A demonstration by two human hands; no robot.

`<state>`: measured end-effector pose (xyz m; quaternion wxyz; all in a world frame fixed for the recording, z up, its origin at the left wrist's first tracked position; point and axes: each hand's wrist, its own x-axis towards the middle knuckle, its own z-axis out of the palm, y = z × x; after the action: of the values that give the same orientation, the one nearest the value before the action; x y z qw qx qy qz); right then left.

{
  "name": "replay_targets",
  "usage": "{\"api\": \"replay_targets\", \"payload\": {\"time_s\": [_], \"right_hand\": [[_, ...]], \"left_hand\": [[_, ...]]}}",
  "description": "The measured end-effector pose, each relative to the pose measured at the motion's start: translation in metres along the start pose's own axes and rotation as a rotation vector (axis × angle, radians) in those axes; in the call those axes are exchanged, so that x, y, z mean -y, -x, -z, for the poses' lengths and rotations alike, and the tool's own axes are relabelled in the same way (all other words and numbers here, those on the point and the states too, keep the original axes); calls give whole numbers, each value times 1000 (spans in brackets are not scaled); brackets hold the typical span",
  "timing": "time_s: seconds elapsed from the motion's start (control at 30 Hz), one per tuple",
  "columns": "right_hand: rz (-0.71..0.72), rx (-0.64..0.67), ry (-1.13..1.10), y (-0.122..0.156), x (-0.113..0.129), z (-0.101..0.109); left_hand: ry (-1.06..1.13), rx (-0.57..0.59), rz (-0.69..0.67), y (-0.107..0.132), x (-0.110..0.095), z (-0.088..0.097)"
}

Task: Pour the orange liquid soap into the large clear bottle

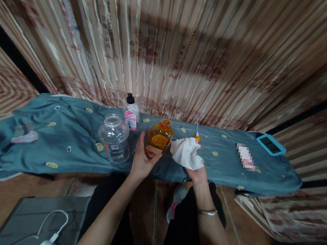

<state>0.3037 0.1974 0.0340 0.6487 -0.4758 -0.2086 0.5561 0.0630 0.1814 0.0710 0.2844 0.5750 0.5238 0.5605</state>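
My left hand [144, 160] is wrapped round the lower part of an amber bottle [162, 132], which has an uncapped orange neck and some liquid inside. In my right hand [198, 175] is a crumpled white cloth [187, 152], held just right of the bottle and hiding most of my fingers. Behind the cloth, an orange pump top [197, 137] with a pale stem lies on the table. Left of my left hand stands a clear, open-necked plastic jar [114, 138]. A clear bottle with a black cap and pink label [131, 113] stands behind it.
A dark teal patterned cloth covers the narrow table [74, 148]. A blue-framed digital timer [270, 145] and a blurred-out pink item [246, 157] lie at the right. A pinkish cloth piece [25, 137] lies far left. Striped curtains [171, 52] hang close behind.
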Motion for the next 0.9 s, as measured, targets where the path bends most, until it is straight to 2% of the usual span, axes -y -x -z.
{"api": "replay_targets", "payload": {"time_s": [0.17, 0.27, 0.33, 0.4, 0.53, 0.6, 0.9], "right_hand": [[14, 65, -38, 8, 8, -5], [118, 1, 71, 2, 9, 2], [237, -46, 190, -2, 8, 6], [351, -30, 347, -3, 5, 5], [415, 262, 728, 5, -9, -7], [435, 365, 877, 10, -16, -11], [632, 321, 1366, 13, -50, -6]], "left_hand": [[127, 78, 164, -29, 13, -16], [118, 76, 165, -30, 19, -19], [87, 42, 143, -30, 20, -19], [59, 2, 135, -29, 20, -18], [31, -72, 149, -31, 22, -11], [20, -98, 156, -31, 24, -7], [95, -136, 199, -30, 11, -4]]}}
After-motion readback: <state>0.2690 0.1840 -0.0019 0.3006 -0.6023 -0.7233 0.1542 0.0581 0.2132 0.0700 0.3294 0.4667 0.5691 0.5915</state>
